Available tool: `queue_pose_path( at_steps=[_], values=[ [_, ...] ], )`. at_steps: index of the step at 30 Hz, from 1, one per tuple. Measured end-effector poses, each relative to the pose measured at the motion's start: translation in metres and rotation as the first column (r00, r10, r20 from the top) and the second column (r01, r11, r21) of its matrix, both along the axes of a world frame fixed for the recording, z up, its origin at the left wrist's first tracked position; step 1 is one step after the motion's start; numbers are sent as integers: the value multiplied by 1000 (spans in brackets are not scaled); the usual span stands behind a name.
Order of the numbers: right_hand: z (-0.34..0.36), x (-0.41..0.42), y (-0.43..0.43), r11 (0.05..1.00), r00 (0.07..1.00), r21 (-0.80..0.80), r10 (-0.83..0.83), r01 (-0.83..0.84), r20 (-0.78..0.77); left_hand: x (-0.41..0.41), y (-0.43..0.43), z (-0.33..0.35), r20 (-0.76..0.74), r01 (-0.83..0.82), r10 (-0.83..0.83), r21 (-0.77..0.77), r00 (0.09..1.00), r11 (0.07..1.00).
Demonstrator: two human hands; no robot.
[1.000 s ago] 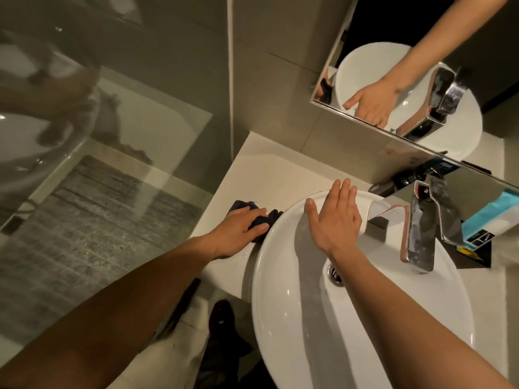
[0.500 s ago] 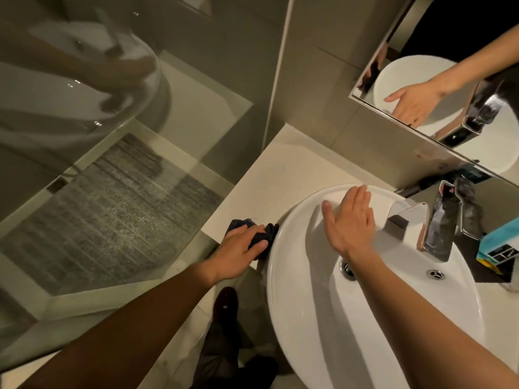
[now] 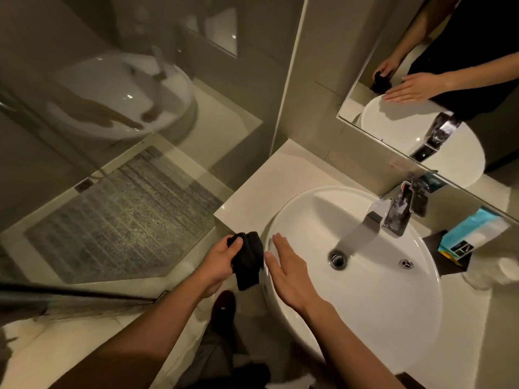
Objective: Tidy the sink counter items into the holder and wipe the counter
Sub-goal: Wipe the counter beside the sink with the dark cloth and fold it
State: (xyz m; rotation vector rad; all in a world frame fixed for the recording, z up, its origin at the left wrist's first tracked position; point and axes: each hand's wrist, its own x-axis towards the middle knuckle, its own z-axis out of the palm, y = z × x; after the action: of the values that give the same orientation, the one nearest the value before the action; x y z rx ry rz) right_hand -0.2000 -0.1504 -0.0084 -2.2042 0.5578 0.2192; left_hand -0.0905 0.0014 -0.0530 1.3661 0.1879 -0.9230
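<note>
My left hand (image 3: 217, 265) grips a dark cloth (image 3: 247, 259), bunched and hanging off the counter's front edge just left of the white basin (image 3: 393, 290). My right hand (image 3: 289, 273) lies flat and open on the basin's left rim, fingers pointing away from me, right beside the cloth. The pale counter (image 3: 269, 186) stretches behind the cloth toward the wall. At the right a dark holder (image 3: 438, 242) stands behind the basin with a blue and white box (image 3: 471, 231) in it.
A chrome tap (image 3: 396, 211) rises at the basin's back, with the drain (image 3: 337, 258) below it. A mirror (image 3: 438, 88) hangs on the wall above. A glass shower screen (image 3: 118, 169) stands at the left. A pale rounded object (image 3: 505, 272) sits at the right edge.
My left hand has drawn the cloth toward me, off the counter's front edge. My right hand has slid back from the basin's far rim to its left rim. The view tilted.
</note>
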Motion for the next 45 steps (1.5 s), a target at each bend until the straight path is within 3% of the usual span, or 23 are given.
queue_pose_path(
  at_steps=[3, 7, 11, 17, 21, 27, 31, 35, 41, 45],
  values=[
    [25, -20, 7, 973, 998, 221, -63, 62, -3, -10, 8, 36, -113, -104, 84, -189, 990, 976],
    [65, -42, 7, 907, 975, 402, -186, 123, 122, -26, 8, 78, -207, -86, 3, -392, 978, 916],
    [105, -67, 4, 918, 941, 371, -241, 142, 236, -50, -6, 113, -137, 42, -122, -475, 983, 879],
    [124, -107, 4, 949, 913, 224, -283, 222, 295, -89, -35, 141, -11, 255, -288, -436, 957, 863],
    [126, -134, 4, 857, 837, 334, -484, 393, 257, -105, -54, 140, -30, 324, -383, -472, 923, 820],
    [121, -165, -1, 709, 685, 385, -693, 591, 226, -117, -65, 121, -83, 410, -449, -289, 890, 865],
    [118, -176, -3, 602, 598, 461, -782, 652, 176, -119, -65, 109, -197, 372, -440, -305, 876, 877],
    [114, -174, 0, 533, 536, 500, -830, 682, 154, -119, -69, 105, -187, 383, -434, -255, 881, 888],
    [106, -169, 13, 539, 536, 450, -831, 712, 146, -116, -67, 113, -62, 429, -453, -225, 889, 874],
    [101, -164, 21, 609, 581, 348, -791, 713, 195, -120, -65, 123, 37, 521, -521, -141, 853, 842]
  ],
)
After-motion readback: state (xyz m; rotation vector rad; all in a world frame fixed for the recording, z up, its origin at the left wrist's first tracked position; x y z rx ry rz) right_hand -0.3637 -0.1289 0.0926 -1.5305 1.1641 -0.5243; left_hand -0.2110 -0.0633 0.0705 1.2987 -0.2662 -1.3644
